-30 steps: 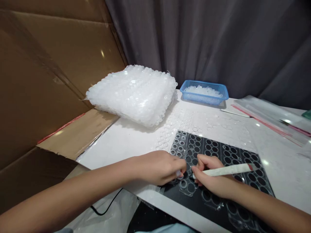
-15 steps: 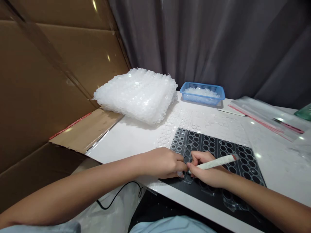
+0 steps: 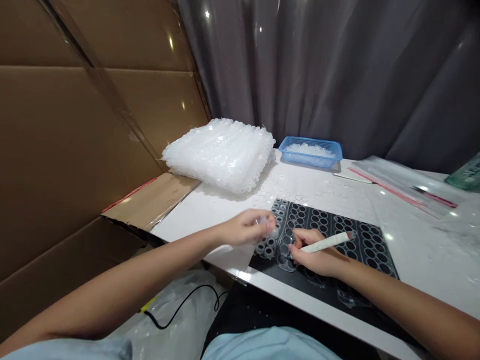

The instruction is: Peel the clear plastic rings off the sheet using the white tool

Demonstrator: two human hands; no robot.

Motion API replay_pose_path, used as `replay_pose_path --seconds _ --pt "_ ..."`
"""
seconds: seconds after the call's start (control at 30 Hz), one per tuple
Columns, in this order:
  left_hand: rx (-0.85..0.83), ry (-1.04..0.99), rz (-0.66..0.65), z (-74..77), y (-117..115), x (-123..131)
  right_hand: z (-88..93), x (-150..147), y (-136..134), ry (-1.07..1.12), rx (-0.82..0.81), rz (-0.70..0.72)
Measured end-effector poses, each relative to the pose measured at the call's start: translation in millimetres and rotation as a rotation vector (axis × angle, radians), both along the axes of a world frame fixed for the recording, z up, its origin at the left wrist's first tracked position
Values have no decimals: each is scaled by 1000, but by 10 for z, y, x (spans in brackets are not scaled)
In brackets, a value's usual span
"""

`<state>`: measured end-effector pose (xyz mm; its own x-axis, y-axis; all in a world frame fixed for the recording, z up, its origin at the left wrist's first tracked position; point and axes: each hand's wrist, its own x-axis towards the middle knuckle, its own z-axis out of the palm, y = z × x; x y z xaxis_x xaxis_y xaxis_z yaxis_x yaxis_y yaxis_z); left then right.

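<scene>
Left hand: we find it (image 3: 245,227) raised just above the near end of the mat, thumb and fingers pressed together in a pinch on a clear plastic piece (image 3: 272,225). Blur hides the piece's outline.

Right hand: we find it (image 3: 317,253) low over the mat, fingers closed round a white stick (image 3: 326,242) with a red tip. The stick's lower end sits at a clear ring strip (image 3: 287,262); we cannot tell whether they touch.

Work location: a black perforated mat (image 3: 337,240) lies flat on a white table (image 3: 195,225), with clear rings (image 3: 268,246) seated at its left end.

Handling: we judge the clear pieces light, thin, flexible and slippery. They are best taken by an outer edge, with fingertips. We judge the stick stiff and light, best held near its lower end.

Edges: the mat runs close to the table's front edge.

Room: we record open tabletop left of the mat. Beyond it are a pile of bubbled clear sheets (image 3: 219,156), a blue plastic basket (image 3: 310,152) and zip bags (image 3: 397,185). A cardboard wall (image 3: 75,150) bounds the left.
</scene>
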<state>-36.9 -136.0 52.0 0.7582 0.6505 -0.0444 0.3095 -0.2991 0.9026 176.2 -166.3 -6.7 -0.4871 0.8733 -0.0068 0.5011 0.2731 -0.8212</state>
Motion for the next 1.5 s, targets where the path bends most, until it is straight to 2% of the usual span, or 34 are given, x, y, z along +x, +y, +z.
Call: replay_pose_path --seconds 0.03,0.1,0.2,0.23,0.3,0.4,0.5,0.57,0.67,0.77,0.87,0.97,1.07,1.13,1.2,1.27,1.4,1.5 --pt "-105 -74 109 32 75 1 4 -3 2 8 -43 -2" --pt "-210 -201 298 100 305 79 19 -20 26 40 -182 6" --pt "-279 -244 557 202 852 365 86 -44 118 91 -369 46" --pt "-292 -227 634 231 1074 486 127 -41 160 89 -371 60" --pt "-266 -120 771 272 1538 731 242 -2 252 44 -250 82" --pt "-226 -49 791 285 2182 1048 461 142 365 -71 62 86" --pt "-152 -2 785 247 2680 1297 619 331 432 -103 264 97" --pt "-77 26 768 200 2926 1461 614 443 482 -81 351 150" --pt "36 70 729 108 3186 1752 425 570 612 -20 492 285" --pt "111 130 695 13 3346 2073 186 656 751 51 512 364" --pt "141 186 695 -46 3437 2316 124 715 813 93 307 351" --pt "154 196 713 -39 3479 2409 299 743 798 159 116 336" --pt "157 161 716 33 3473 2378 617 745 729 259 64 392" --pt "165 121 706 102 3436 2319 829 765 673 272 63 377" --pt "184 66 681 174 3370 2244 980 839 644 204 71 257" --pt "208 2 632 244 3282 2160 1038 987 667 161 74 86" --pt "263 -122 528 398 3085 1998 918 1382 770 376 60 -369" --pt "311 -198 508 531 2907 1931 803 1528 750 442 123 -576"
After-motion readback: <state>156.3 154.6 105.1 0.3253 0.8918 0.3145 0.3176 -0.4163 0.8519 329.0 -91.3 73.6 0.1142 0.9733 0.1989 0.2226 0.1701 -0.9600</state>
